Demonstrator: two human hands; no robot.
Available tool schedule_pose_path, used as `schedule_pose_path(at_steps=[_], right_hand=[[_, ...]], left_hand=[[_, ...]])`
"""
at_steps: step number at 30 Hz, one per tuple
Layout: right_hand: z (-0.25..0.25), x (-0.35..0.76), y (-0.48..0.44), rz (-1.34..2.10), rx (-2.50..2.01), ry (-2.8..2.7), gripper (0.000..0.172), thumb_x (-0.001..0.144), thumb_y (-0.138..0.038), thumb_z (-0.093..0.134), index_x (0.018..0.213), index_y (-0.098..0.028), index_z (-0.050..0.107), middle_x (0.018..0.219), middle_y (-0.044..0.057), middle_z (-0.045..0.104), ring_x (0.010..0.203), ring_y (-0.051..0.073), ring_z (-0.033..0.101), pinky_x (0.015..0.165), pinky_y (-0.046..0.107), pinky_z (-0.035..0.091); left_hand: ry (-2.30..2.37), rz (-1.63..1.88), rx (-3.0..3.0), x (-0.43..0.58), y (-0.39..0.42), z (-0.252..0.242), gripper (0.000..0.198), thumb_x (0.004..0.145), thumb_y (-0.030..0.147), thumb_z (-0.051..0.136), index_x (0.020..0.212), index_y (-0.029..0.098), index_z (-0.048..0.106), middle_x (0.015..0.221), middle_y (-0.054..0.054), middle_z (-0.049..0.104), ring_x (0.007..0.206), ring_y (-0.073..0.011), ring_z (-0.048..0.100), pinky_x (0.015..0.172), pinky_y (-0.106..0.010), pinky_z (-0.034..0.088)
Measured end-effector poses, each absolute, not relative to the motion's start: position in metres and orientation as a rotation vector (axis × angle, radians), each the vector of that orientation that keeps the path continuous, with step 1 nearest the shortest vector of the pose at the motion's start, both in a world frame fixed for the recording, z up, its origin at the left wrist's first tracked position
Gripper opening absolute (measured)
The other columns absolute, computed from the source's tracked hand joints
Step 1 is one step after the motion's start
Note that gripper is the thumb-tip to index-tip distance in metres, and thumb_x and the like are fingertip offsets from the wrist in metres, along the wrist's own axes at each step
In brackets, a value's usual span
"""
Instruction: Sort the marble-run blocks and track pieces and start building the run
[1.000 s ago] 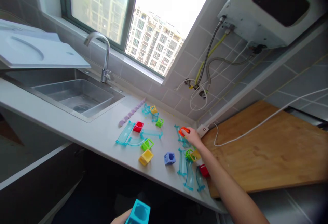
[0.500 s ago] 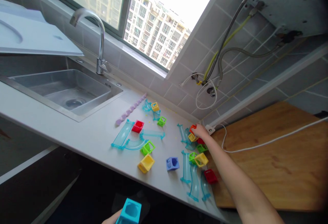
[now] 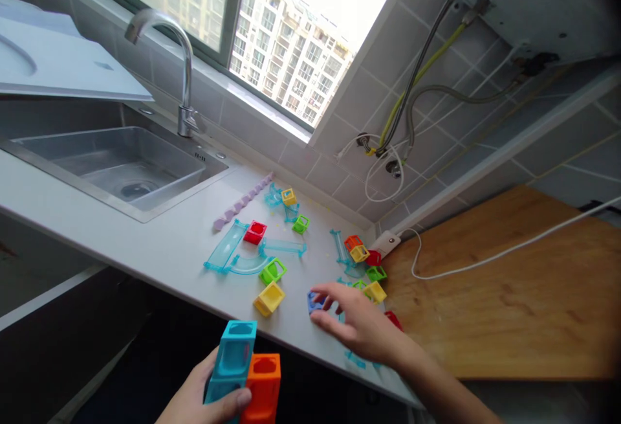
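Note:
My left hand (image 3: 206, 386) grips a joined group of toy blocks low in the view, in front of the counter edge. The turquoise blocks (image 3: 237, 349) stand stacked, with an orange block (image 3: 264, 382) beside them. My right hand (image 3: 359, 320) is open over the counter, its thumb and fingers spread around a periwinkle-blue block (image 3: 314, 302). Whether the fingertips touch that block I cannot tell. Left of it are a yellow block (image 3: 269, 299) and a green block (image 3: 273, 271). My right hand and forearm partly hide blocks and clear turquoise track pieces behind them.
A red block (image 3: 255, 232) lies among turquoise tracks (image 3: 226, 247) beside a lilac zigzag strip (image 3: 242, 202). The steel sink (image 3: 160, 200) with its faucet (image 3: 187, 81) is at left. A wooden board (image 3: 485, 294) and white power strip (image 3: 387, 243) are at right.
My right hand has come back from the orange block at the far right to the periwinkle-blue block. My left hand has risen further into view with its turquoise and orange blocks.

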State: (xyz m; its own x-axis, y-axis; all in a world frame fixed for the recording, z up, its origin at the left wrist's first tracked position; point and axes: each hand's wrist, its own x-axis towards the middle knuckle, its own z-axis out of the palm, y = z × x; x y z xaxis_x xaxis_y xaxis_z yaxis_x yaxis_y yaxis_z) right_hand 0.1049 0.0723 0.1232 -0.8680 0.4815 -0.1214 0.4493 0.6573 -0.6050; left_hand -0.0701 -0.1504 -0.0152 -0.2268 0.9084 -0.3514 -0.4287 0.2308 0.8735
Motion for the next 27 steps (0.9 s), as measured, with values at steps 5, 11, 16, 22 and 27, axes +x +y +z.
schedule_pose_path(at_steps=[5,11,16,22,27], right_hand=[[0.124,0.086,0.0,1.399,-0.654,-2.925,0.058,0.082,-0.04,0.077,0.137,-0.03,0.064,0.112,0.006,0.075,0.088,0.023,0.068,0.074,0.03,0.052],[0.128,0.075,0.029,1.804,-0.71,-2.699,0.041,0.083,-0.038,0.077,0.12,-0.023,0.07,0.098,0.002,0.072,0.082,0.017,0.065,0.069,0.025,0.052],[0.119,0.068,0.05,2.038,-0.897,-2.131,0.044,0.081,-0.039,0.08,0.115,-0.023,0.058,0.112,0.004,0.066,0.086,0.017,0.069,0.064,0.026,0.058],[0.108,0.059,0.03,2.026,-0.954,-2.247,0.04,0.077,-0.029,0.084,0.106,-0.02,0.058,0.11,0.004,0.068,0.089,0.02,0.072,0.07,0.027,0.059],[0.105,0.054,0.024,2.089,-1.027,-2.168,0.044,0.074,-0.029,0.087,0.106,-0.02,0.058,0.109,0.006,0.071,0.089,0.021,0.074,0.07,0.028,0.061]], left_hand=[[1.131,1.451,0.478,-0.061,-0.146,-0.005,0.076,0.063,0.068,0.085,0.118,0.018,0.066,0.096,-0.01,0.077,0.088,-0.0312,0.073,0.085,-0.042,0.059],[1.054,1.468,0.487,-0.067,-0.154,-0.005,0.063,0.067,0.065,0.083,0.107,0.018,0.068,0.099,-0.013,0.077,0.08,-0.0294,0.075,0.072,-0.039,0.061],[1.13,1.482,0.295,-0.069,-0.159,-0.001,0.07,0.062,0.064,0.087,0.11,0.018,0.065,0.103,-0.015,0.078,0.073,-0.0293,0.076,0.066,-0.039,0.06],[1.314,1.579,0.177,-0.072,-0.155,0.007,0.076,0.056,0.056,0.093,0.114,0.015,0.066,0.099,-0.013,0.079,0.088,-0.033,0.076,0.077,-0.039,0.061],[1.303,1.67,0.184,-0.078,-0.157,0.011,0.068,0.055,0.056,0.093,0.105,0.016,0.069,0.101,-0.012,0.079,0.09,-0.0318,0.075,0.079,-0.036,0.061]])
